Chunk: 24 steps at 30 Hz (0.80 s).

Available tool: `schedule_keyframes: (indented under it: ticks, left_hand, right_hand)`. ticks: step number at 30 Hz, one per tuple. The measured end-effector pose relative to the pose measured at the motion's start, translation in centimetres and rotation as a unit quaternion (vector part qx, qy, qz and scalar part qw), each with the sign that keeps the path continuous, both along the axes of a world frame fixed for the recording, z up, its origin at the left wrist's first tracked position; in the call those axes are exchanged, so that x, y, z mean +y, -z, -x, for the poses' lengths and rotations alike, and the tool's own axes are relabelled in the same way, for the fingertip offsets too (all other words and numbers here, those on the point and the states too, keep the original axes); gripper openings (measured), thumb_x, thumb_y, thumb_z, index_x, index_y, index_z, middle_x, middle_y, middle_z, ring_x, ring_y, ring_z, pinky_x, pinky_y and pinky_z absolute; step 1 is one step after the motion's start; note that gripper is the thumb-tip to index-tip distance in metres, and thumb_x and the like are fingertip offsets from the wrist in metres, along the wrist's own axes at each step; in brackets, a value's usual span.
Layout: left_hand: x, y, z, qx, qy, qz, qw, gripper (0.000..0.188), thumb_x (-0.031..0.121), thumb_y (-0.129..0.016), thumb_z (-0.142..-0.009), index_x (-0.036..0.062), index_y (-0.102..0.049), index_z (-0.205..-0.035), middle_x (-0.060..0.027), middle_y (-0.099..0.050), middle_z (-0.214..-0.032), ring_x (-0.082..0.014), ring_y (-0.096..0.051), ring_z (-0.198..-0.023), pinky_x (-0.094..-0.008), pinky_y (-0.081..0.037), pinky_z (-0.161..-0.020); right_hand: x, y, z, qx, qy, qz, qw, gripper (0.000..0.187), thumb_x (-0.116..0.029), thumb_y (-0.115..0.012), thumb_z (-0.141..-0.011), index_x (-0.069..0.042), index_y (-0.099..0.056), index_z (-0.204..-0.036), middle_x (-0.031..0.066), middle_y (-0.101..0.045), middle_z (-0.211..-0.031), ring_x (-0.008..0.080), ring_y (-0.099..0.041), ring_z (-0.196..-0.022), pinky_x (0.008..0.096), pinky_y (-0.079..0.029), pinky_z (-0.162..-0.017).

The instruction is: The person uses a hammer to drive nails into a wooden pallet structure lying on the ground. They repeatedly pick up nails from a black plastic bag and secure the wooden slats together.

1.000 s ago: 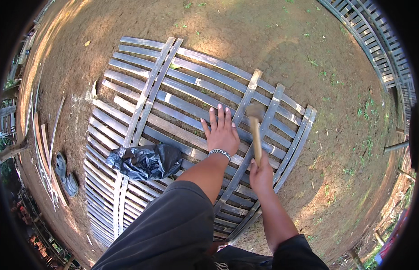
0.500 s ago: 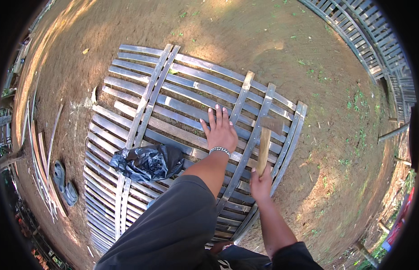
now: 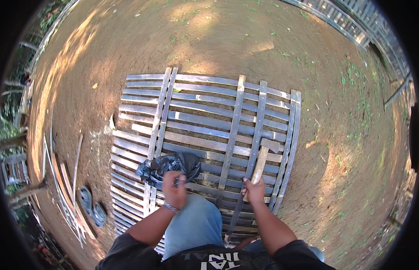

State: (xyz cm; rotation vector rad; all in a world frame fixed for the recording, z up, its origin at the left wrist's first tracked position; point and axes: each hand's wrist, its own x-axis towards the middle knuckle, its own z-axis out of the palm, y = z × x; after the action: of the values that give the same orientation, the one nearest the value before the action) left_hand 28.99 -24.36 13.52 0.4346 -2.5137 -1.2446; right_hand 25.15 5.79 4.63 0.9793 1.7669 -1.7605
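Observation:
My right hand [image 3: 255, 191] grips the wooden handle of a hatchet [image 3: 261, 167], whose dark metal head rests over or just above the slats. Beneath it lies a bamboo slat panel [image 3: 209, 137], with long slats crossed by several nailed strips. My left hand [image 3: 175, 189], with a chain bracelet at the wrist, is curled closed at the near edge of a crumpled black plastic bag [image 3: 191, 165]. What those fingers hold, if anything, is hidden. My jeans-covered knee [image 3: 193, 225] is over the panel, just right of that hand.
A pair of dark sandals [image 3: 93, 206] sits on the dirt ground [image 3: 218, 40] at left, beside several long loose strips [image 3: 67, 191]. A slatted fence [image 3: 335, 20] curves along the far right. Branches and posts [image 3: 20, 193] stand at the left rim.
My left hand has left the slats and drawn back to the black bag. The hatchet has come down and nearer, still in my right hand. The view has shifted.

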Motion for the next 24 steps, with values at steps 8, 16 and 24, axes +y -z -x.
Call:
schedule_keyframes:
  ticks: [8,16,24]
  left_hand:
    - [-5.6,4.3,1.5,-0.309,0.03,0.237,0.921,0.013,0.01,-0.07,-0.088,0.0003,-0.071,-0.098,-0.0192,-0.07,-0.102,-0.0371,-0.069,-0.096,-0.0464,-0.055,-0.085]
    - [-6.5,7.0,0.2,-0.275,-0.024,0.213,0.937,0.011,0.008,-0.069,-0.085,0.003,-0.071,-0.095,-0.0208,-0.069,-0.1,-0.042,-0.068,-0.096,-0.0499,-0.054,-0.085]
    - [-7.4,6.5,0.8,-0.348,-0.013,0.242,0.906,0.017,0.015,-0.072,-0.085,0.0064,-0.073,-0.1,-0.0216,-0.071,-0.104,-0.0433,-0.069,-0.096,-0.051,-0.055,-0.087]
  right_hand:
    - [0.8,0.5,0.0,-0.004,0.016,0.063,0.998,0.033,-0.005,-0.077,-0.091,-0.002,-0.049,-0.108,0.0067,-0.06,-0.071,0.0163,-0.061,-0.046,0.0313,-0.05,-0.04]
    - [0.9,0.4,0.0,0.003,0.017,0.074,0.997,0.03,-0.005,-0.078,-0.09,-0.002,-0.052,-0.105,0.0067,-0.062,-0.072,0.0162,-0.061,-0.047,0.0306,-0.051,-0.041]
    - [1.0,0.8,-0.1,0.01,0.008,0.081,0.997,0.031,-0.007,-0.079,-0.089,-0.001,-0.053,-0.104,0.0064,-0.062,-0.072,0.016,-0.063,-0.048,0.0306,-0.051,-0.041]
